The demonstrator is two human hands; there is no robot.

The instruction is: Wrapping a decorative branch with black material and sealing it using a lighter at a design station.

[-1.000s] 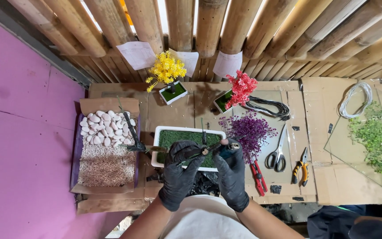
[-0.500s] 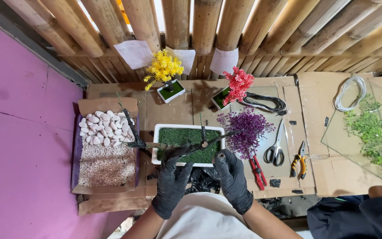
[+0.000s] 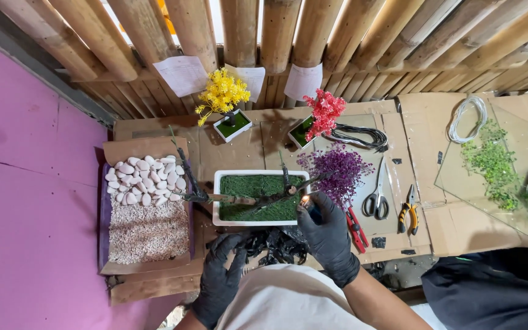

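A white rectangular tray [image 3: 216, 208] filled with green artificial grass sits on cardboard in front of me. A dark, bare model tree branch [image 3: 239, 200] lies across it, its twigs reaching left over the pebble box. My right hand [image 3: 330, 235], in a black glove, grips a small lighter [image 3: 310, 209] with a flame burning next to the branch's right part. My left hand [image 3: 220, 276], also gloved, hangs low near my lap beside a pile of black scraps [image 3: 273, 244], fingers apart and holding nothing.
A cardboard box [image 3: 148, 217] of white pebbles and fine gravel stands on the left. Behind are yellow [image 3: 222, 95] and red [image 3: 324, 113] flower pots and a purple sprig bunch [image 3: 340, 168]. Scissors [image 3: 375, 198], pliers [image 3: 408, 211], red cutters [image 3: 355, 227], black wires [image 3: 362, 135] and a glass sheet [image 3: 502, 165] lie right.
My left hand has let go of the branch and dropped toward my lap. The branch now rests across the tray, and my right hand has lit a lighter beside it.
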